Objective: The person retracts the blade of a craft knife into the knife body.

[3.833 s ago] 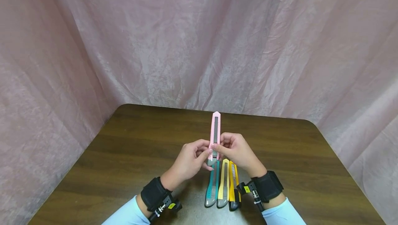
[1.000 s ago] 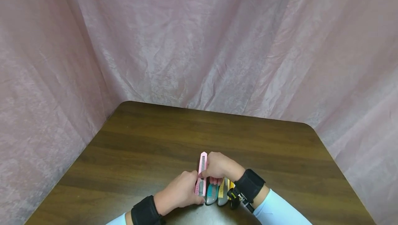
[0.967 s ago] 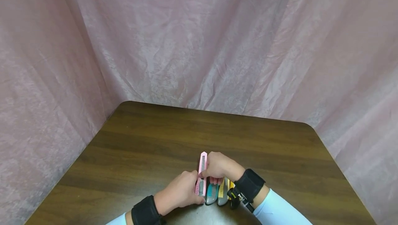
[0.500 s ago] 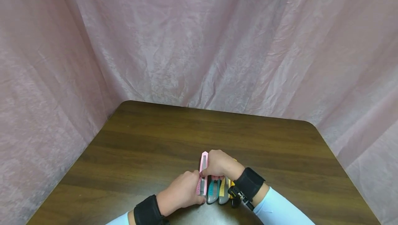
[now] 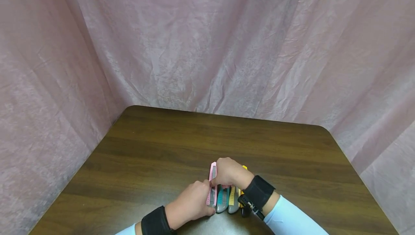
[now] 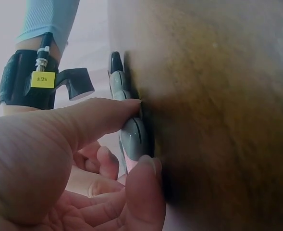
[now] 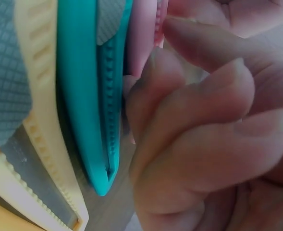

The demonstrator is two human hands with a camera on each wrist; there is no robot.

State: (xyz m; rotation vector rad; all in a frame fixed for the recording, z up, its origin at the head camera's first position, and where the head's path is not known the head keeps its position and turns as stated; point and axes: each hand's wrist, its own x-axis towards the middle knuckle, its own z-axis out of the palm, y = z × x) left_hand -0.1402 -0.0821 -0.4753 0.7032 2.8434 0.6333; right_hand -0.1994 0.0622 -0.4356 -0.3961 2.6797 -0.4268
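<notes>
A pink box cutter (image 5: 212, 170) with a grey end lies low over the table at the left of a row. My left hand (image 5: 189, 204) grips its near part; in the left wrist view, thumb and a finger sit on either side of the grey end (image 6: 134, 138). My right hand (image 5: 231, 173) pinches its middle, other fingers curled, as the right wrist view shows. Right beside it lie a teal box cutter (image 5: 223, 199), a pale yellow box cutter (image 5: 232, 200) and an orange-yellow one with a black end (image 5: 245, 212), partly hidden by the right hand and wrist.
The cutters lie on a brown wooden table (image 5: 155, 141) near its front side. A pink curtain (image 5: 207, 47) hangs behind and around the table. Black straps (image 5: 259, 191) with small cameras wrap both wrists.
The pink cutter, earlier held up above the row, has come down to the left of the teal one. In the last half second it lowered slightly, both hands still on it.
</notes>
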